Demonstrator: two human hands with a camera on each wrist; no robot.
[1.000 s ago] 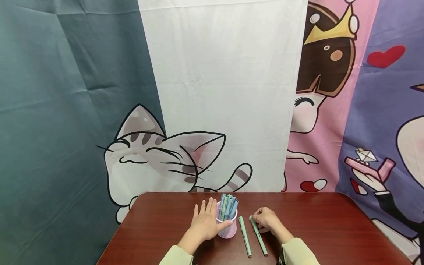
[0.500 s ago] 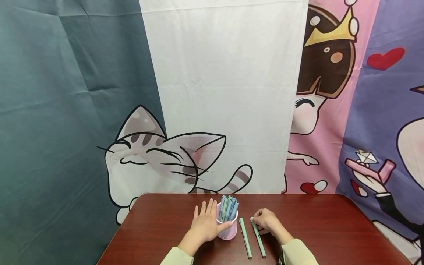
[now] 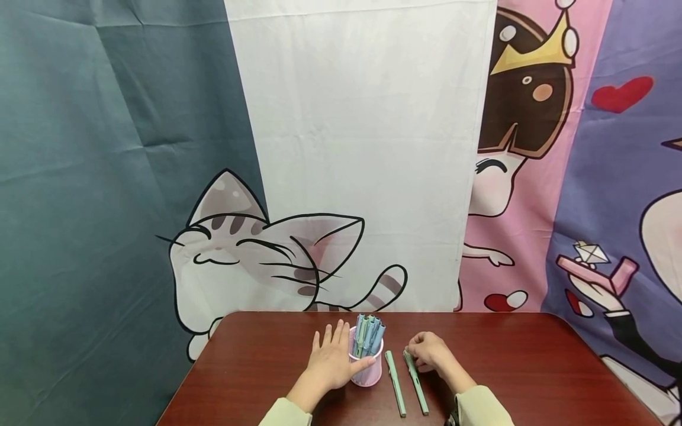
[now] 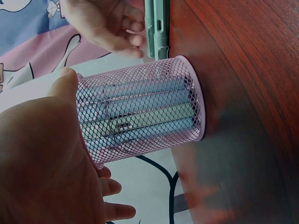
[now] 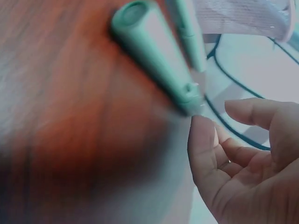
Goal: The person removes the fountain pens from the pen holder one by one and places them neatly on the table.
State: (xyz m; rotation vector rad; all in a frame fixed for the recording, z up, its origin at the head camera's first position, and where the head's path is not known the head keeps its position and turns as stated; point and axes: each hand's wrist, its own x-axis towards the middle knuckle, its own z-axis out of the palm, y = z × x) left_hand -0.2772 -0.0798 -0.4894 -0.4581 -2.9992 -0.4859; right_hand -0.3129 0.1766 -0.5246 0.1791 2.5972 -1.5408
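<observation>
Head view: L hand (image 3: 333, 361) spread against side of pink mesh cup (image 3: 367, 377), thumb over rim; fingers straight, propping rather than clasping. Prob. there to steady cup vs. tipping, given the bunch of pens (image 3: 369, 334) inside.

R hand (image 3: 430, 350) at far end of outer green pen (image 3: 419, 391), on table (image 3: 522, 367) to right of cup. Per R wrist view, fingertip at or just touching pen end, thumb well apart: no pinch, grip slack. Contact at very end prob. for fine control of angle. Inner green pen (image 3: 396, 384) untouched, between cup & outer one.

Both flat on wood, near-parallel w/ small gap, prob. set so for easy fingertip access. Long axes running near-to-far, far ends slanting a bit left. Clips seemingly toward far ends; too small to be sure. Pens in cup, by contrast, approx. upright, slightly fanned, blue & green mixed; barrels visible thru mesh in L wrist view, down nearly to base.
</observation>
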